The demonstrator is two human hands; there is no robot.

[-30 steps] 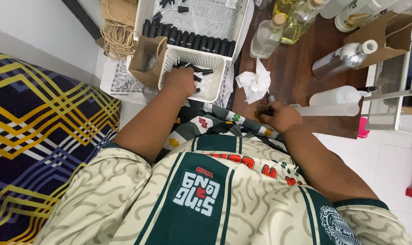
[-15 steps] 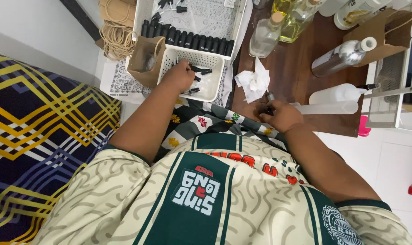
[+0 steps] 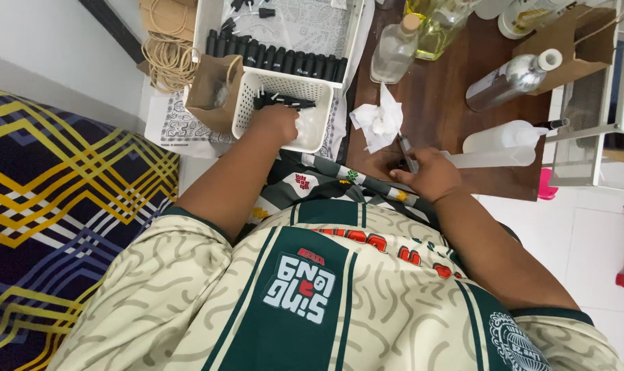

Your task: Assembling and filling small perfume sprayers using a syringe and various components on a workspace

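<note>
left hand (image 3: 276,124) dips into white basket (image 3: 246,103), fingers curled among black caps (image 3: 284,103), grip unclear. right hand (image 3: 425,172) pins small vial (image 3: 406,152) upright on tabletop (image 3: 449,103), tissue (image 3: 379,120) just beyond.

The left hand (image 3: 276,124) reaches into a white basket (image 3: 246,103) of black caps (image 3: 284,103) — the right hand (image 3: 428,173) grips a slim vial (image 3: 406,152).

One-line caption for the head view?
Left hand reaches into a white basket of black caps; right hand holds a small vial.
</note>
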